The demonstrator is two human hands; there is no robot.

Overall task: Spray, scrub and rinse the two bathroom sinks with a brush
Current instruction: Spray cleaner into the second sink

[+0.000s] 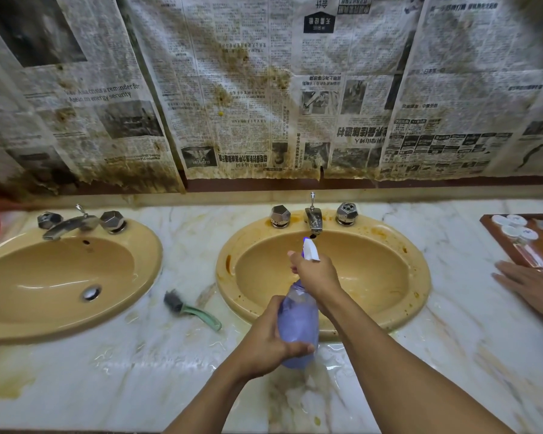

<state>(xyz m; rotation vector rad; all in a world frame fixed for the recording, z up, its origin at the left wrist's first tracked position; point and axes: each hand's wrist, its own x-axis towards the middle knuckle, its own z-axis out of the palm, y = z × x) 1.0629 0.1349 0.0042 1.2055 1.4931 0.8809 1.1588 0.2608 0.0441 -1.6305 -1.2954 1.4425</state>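
Right sink (419,277) stained round rim. Bottle (298,324) held over its near edge, nozzle aimed into basin. Left grip (270,343) curled round bottle body; right grip (315,272) wrapped round neck at trigger. Best to sweep spray across rim stains. Brush (190,308) lay on table (452,355) between sinks.

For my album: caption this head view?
Left hand and right hand aim a bottle at the stained right sink; brush lies beside it.

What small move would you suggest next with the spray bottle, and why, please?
Probably spray now: the right hand holds the spray bottle by its head, the left hand its body, and the nozzle points at the stained right sink.
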